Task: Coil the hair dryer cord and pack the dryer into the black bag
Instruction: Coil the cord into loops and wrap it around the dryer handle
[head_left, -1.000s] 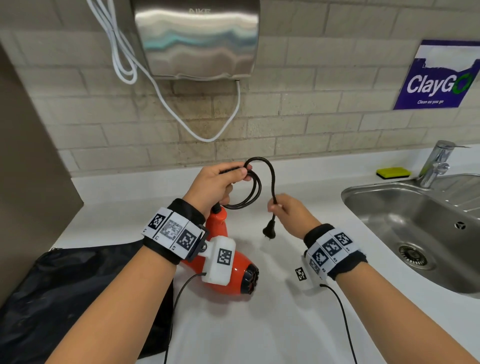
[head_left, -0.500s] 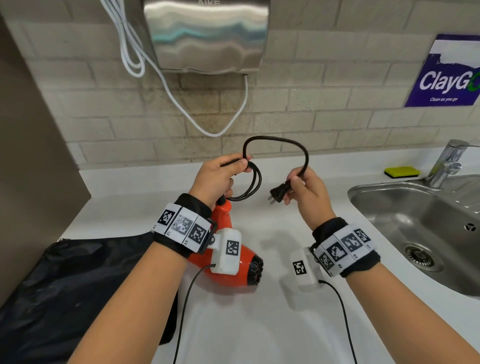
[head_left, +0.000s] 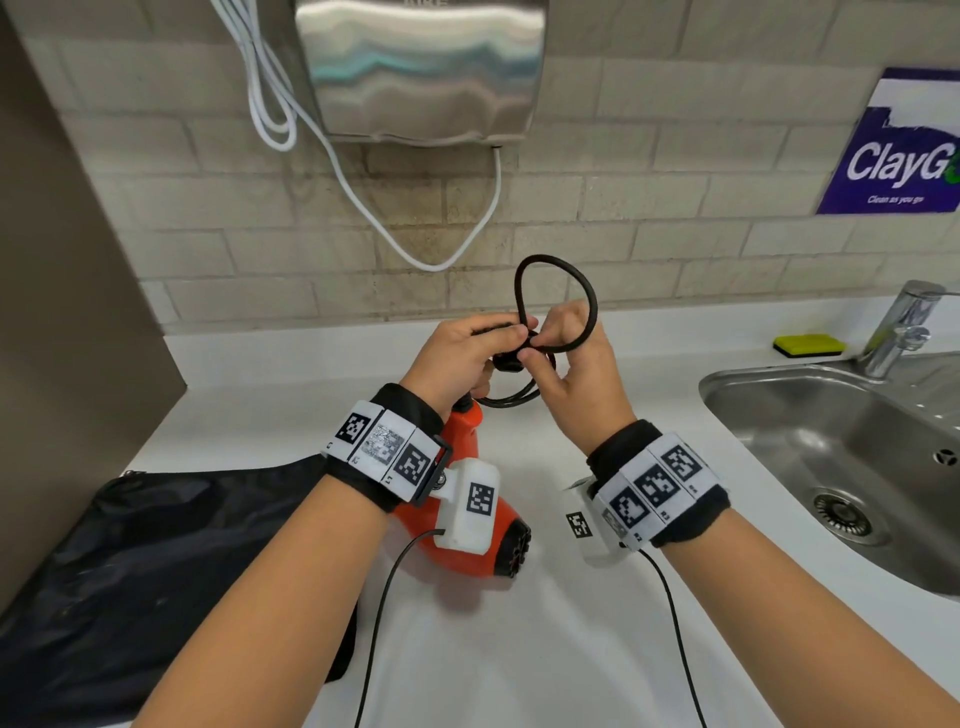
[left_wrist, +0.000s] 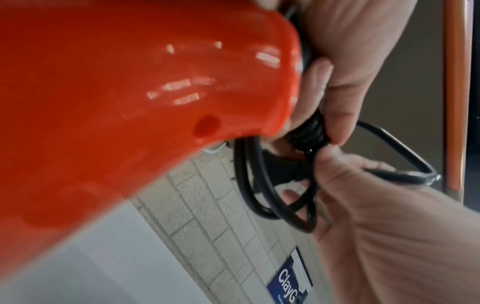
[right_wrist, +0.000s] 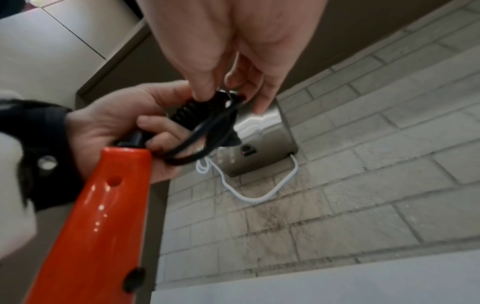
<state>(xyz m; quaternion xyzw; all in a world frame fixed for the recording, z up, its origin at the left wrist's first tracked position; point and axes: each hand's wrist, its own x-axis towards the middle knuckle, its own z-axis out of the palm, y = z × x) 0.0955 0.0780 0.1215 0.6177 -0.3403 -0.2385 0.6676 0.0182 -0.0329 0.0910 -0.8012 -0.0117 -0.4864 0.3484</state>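
While the left hand (head_left: 457, 358) curls its fingers round the gathered loops of the black cord (head_left: 556, 301) at the end of the orange hair dryer's (head_left: 467, 540) handle, the right hand (head_left: 576, 374) sits just beside it, fingertips almost meeting. That right hand pinches the cord near the plug (left_wrist: 283, 166) between thumb and fingers, and one free loop stands up above both hands. In the left wrist view the plug lies just under the left fingertips, crossing the hanging loops. More loops droop below the two hands. The dryer hangs down from the left hand toward the person, its nozzle end low over the white worktop (head_left: 519, 649); whether it touches the worktop cannot be told. Below and to the outer side of the left forearm, the black bag (head_left: 156, 561) lies flat on the worktop, well apart from both hands. Beyond the right hand, off to its outer side, are a steel sink (head_left: 841, 467), a tap (head_left: 898, 327) and a yellow sponge (head_left: 808, 344). On the tiled wall past the hands hangs a metal hand dryer (head_left: 421, 67) with a white cable (head_left: 363, 202).
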